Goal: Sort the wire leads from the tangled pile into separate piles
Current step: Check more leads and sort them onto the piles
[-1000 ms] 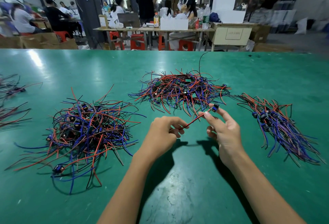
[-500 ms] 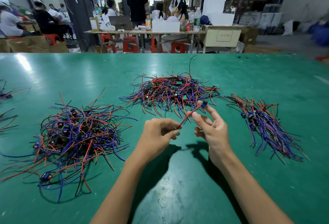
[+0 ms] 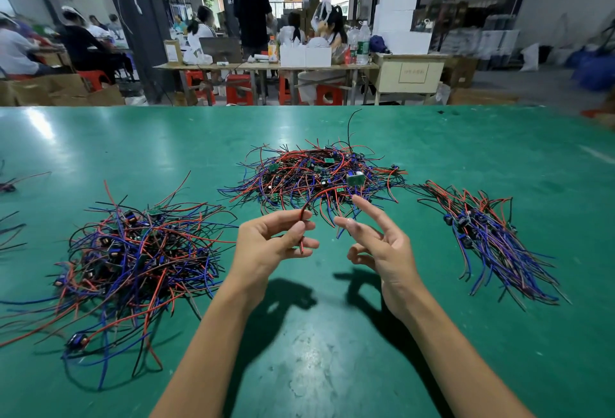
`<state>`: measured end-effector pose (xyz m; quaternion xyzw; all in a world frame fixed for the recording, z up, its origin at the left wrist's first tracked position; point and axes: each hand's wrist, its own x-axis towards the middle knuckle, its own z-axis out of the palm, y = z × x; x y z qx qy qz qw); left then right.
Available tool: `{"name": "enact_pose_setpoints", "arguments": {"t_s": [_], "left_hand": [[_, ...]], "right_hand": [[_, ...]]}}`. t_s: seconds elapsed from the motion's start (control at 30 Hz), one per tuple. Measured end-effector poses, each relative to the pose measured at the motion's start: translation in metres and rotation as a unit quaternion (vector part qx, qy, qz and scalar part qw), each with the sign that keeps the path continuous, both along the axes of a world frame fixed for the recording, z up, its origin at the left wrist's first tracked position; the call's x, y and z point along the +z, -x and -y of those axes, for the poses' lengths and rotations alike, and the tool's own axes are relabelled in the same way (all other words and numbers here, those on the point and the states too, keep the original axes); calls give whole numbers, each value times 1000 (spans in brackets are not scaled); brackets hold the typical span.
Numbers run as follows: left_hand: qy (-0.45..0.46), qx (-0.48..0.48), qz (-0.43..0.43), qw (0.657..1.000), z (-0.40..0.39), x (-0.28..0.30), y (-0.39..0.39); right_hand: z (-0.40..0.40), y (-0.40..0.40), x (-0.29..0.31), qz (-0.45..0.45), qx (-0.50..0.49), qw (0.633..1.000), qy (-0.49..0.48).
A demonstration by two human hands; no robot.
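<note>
On the green table [image 3: 499,138], a loose tangled pile [image 3: 133,258] of red, blue and black wire leads lies at the left. Just right of it, the left hand [image 3: 269,244] pinches a red-and-black wire lead [image 3: 304,214] between thumb and fingers; the lead arches up toward the middle pile [image 3: 319,171] beyond. The right hand [image 3: 382,248] holds nothing, fingers spread wide, and a combed pile [image 3: 492,238] lies at the far right.
</note>
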<state>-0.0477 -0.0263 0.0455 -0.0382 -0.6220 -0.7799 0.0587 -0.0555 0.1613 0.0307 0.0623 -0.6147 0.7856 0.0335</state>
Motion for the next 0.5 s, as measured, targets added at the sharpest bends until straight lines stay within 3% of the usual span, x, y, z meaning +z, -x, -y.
{"name": "enact_pose_setpoints", "arguments": {"t_s": [0.13,0.23,0.3,0.4,0.47,0.5], "left_hand": [[-135,20,41,990,5,5,5],[-328,51,52,942,21,13,12],[-467,75,23,881,40,16,13],[-671,59,-29,739,68,12,10],[-745,43,-48,664,80,6,8],[-760,46,-48,647,83,4,8]], "right_hand": [[-1,1,-1,18,-1,1000,-8],[-2,3,-3,38,-1,999,-12],[-2,5,-6,59,0,998,-21],[0,8,-14,98,-13,993,-69],[3,10,-23,96,-26,987,-124],[5,10,-27,87,-35,982,-166]]}}
